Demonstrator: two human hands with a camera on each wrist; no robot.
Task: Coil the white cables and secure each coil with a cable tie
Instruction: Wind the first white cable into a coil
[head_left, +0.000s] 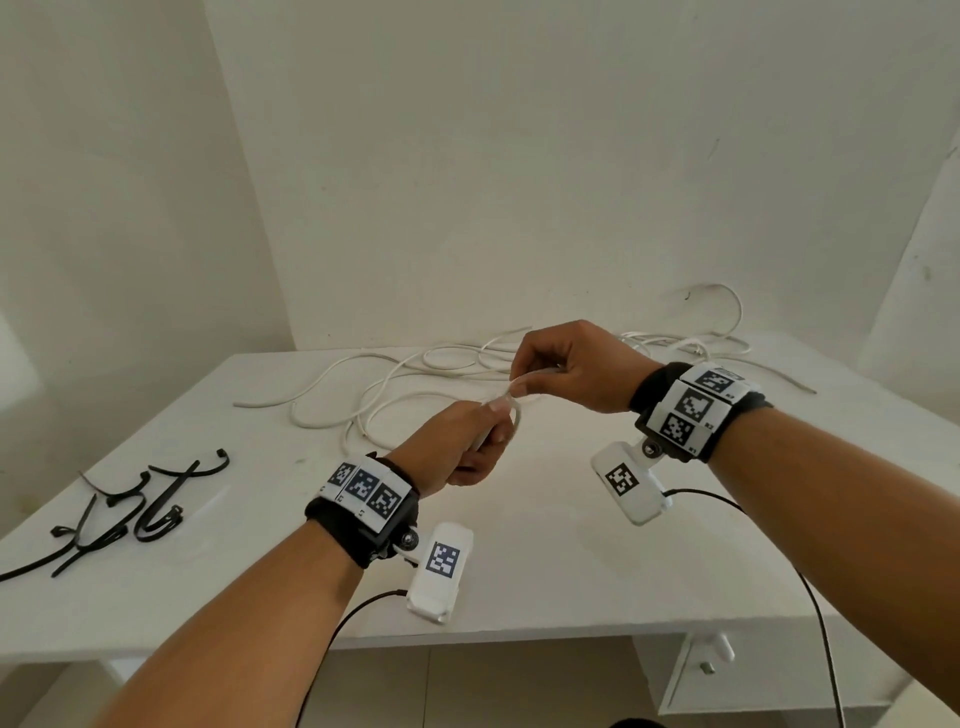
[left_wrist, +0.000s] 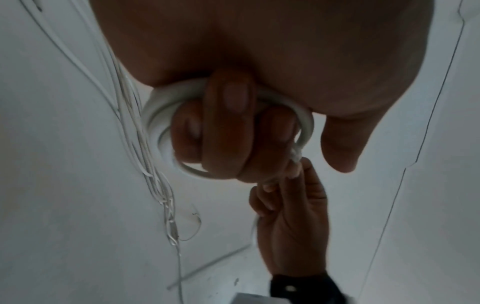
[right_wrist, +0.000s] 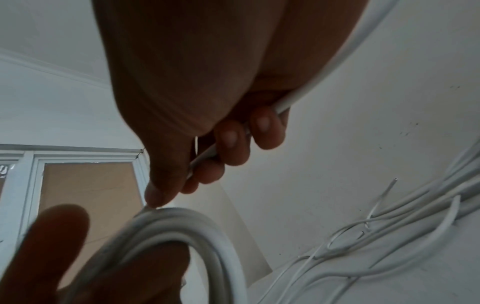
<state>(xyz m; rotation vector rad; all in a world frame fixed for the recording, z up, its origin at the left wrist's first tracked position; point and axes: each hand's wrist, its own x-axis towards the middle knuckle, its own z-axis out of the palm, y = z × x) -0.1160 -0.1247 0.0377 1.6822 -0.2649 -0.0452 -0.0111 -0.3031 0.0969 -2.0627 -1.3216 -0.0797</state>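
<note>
The left hand grips a small coil of white cable, fingers curled through its loops. The right hand pinches the cable's free run just beside the coil, above the white table. Loose cables lie tangled behind; black cable ties rest well apart at the left. Risk: the trailing length probably snags in the tangle, dragging loops loose if either grip slackens.
</note>
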